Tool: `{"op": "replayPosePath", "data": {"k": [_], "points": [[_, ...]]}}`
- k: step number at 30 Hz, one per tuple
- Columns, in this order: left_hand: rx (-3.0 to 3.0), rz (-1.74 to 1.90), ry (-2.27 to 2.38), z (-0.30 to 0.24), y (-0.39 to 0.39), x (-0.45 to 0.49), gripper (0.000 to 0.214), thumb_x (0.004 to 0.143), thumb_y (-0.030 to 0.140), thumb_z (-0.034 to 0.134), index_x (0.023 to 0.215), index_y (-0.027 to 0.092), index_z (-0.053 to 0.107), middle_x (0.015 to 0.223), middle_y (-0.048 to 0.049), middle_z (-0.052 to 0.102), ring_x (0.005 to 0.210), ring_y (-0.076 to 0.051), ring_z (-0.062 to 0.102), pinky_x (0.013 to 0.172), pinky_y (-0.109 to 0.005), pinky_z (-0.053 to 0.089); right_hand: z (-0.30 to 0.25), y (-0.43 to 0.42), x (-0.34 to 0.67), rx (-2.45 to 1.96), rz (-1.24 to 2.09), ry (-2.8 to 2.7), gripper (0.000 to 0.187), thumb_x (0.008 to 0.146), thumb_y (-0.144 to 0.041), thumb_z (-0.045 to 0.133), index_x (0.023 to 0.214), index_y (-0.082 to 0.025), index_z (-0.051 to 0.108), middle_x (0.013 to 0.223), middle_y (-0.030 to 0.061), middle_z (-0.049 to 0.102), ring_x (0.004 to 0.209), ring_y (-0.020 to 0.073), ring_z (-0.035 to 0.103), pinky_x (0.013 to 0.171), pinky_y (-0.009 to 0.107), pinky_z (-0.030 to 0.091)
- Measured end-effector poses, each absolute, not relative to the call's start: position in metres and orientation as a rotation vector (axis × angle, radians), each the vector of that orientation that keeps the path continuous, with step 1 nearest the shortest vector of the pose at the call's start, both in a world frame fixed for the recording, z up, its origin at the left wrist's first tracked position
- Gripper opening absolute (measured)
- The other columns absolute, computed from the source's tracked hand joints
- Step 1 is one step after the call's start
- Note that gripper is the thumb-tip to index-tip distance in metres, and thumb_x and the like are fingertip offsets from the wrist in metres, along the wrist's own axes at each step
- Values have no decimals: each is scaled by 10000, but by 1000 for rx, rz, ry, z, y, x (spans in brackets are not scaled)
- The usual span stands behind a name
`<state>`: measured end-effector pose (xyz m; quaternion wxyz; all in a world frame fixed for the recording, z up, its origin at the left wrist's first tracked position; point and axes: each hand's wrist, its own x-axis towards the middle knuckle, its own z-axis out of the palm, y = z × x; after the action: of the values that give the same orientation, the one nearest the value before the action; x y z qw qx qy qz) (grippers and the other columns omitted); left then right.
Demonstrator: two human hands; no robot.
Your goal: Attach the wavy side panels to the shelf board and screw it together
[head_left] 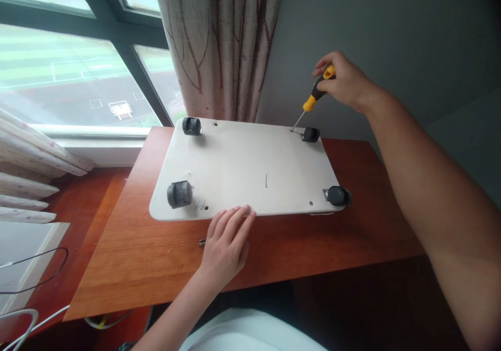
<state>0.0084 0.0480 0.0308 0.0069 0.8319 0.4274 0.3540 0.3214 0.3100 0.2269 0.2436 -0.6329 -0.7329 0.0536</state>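
A white board (250,168) with rounded corners lies on the wooden table, a black caster near each corner. My right hand (340,82) is closed around the yellow and black handle of a screwdriver (315,94). Its tip meets a screw spot (291,130) by the board's far edge, just left of the far right caster (310,134). Resting on the near edge of the board is my left hand (229,236), its fingers stretched out over the rim. Beside that hand a small metal piece (201,242) shows, partly hidden.
Other casters stand at the far left (191,126), near left (180,194) and near right (338,196). Under the board is the brown table (125,246). A curtain (223,48) and a grey wall (352,22) rise behind it. Cables (35,319) run at lower left.
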Motion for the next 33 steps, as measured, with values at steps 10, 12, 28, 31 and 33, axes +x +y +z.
{"op": "replayPosePath", "data": {"k": [10, 12, 28, 31, 33], "points": [[2599, 1092, 1351, 30, 48, 8, 603, 870, 49, 559, 1449, 213, 531, 1386, -107, 627, 1288, -278, 560, 1161, -440, 355, 230, 306, 325, -1971, -84, -1918, 261, 856, -349, 613, 1081, -224, 569, 1114, 107, 641, 1055, 285, 605, 950, 498, 479], [2603, 1100, 1356, 30, 48, 8, 619, 869, 51, 554, 1464, 219, 518, 1378, -106, 633, 1279, -277, 569, 1161, -435, 356, 228, 311, 334, -1813, 162, -1971, 387, 790, -198, 611, 1167, -242, 533, 1255, 83, 618, 1076, 232, 597, 918, 414, 517], [2603, 1101, 1350, 29, 47, 10, 556, 863, 39, 571, 1399, 186, 566, 1382, -116, 627, 1277, -288, 559, 1139, -454, 370, 223, 310, 341, -1636, 392, -1987, 421, 835, -185, 588, 1240, -259, 503, 1244, 57, 628, 1054, 192, 624, 907, 374, 541], [2601, 1098, 1356, 29, 47, 9, 542, 866, 38, 572, 1388, 184, 573, 1376, -116, 631, 1275, -288, 559, 1140, -456, 366, 220, 309, 338, -1801, -28, -1966, 400, 848, -335, 666, 1221, -237, 560, 1127, 86, 655, 1033, 240, 621, 939, 426, 508], [2602, 1092, 1357, 29, 46, 9, 535, 866, 36, 574, 1382, 179, 577, 1376, -117, 631, 1276, -289, 557, 1140, -455, 365, 219, 309, 333, -1884, -211, -1943, 399, 848, -415, 681, 1186, -224, 589, 1079, 100, 655, 997, 265, 628, 924, 453, 502]]}}
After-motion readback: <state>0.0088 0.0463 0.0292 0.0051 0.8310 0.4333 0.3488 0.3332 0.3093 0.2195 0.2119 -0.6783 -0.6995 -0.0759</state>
